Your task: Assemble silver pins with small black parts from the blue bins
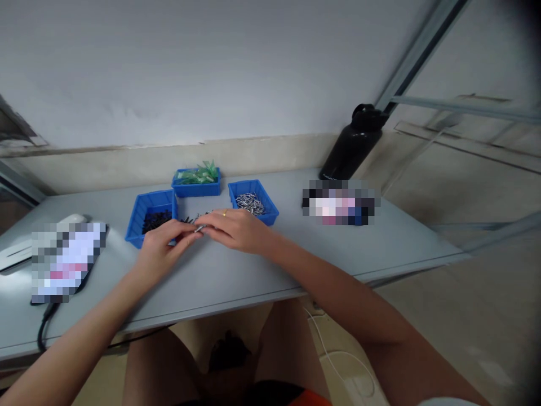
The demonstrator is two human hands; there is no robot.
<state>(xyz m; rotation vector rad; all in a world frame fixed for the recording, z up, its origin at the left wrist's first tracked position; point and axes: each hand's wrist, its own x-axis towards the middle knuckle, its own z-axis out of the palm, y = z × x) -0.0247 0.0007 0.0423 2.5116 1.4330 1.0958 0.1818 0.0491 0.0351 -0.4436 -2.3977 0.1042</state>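
left hand (163,241) and right hand (237,228) met, both pinched tight on a small silvery piece (199,229) — over the surface (304,254), in front of the gap between blue bin of black parts (136,217) and blue bin of silvery parts (270,218) (blue bin of green strips (198,190) sat farther back).

The metal pin (200,228) is small, slender and silver. It sits slantwise between the fingertips of the left hand (167,239) and those of the right hand (236,228), its lower end toward the left thumb. The fingers partly cover it; finer detail is indistinct.
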